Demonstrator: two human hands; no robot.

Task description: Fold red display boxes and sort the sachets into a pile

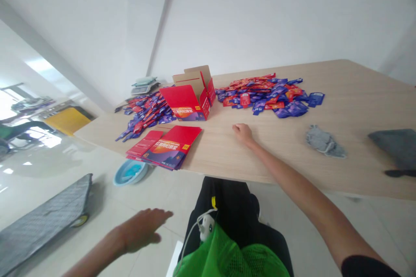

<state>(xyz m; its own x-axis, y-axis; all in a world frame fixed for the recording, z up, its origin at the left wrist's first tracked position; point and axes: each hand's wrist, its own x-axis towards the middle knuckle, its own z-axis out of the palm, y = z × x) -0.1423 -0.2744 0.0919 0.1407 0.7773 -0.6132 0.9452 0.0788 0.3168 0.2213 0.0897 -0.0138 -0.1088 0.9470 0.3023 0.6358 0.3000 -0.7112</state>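
My right hand (242, 133) rests on the wooden table (341, 108) with its fingers curled in, holding nothing that I can see. It lies between a stack of flattened red and purple cartons (165, 146) and a pile of red and purple sachets (271, 95). An opened red carton (191, 95) stands just beyond it. My left hand (144, 229) hangs below the table edge over the floor, fingers stretched out and empty.
A second sachet pile (146, 112) lies left of the open carton, with a scale (144, 84) behind it. A grey cloth (323, 142) and a dark grey item (396, 145) sit on the right. A blue basin (130, 172) and a grey mat (45, 216) are on the floor.
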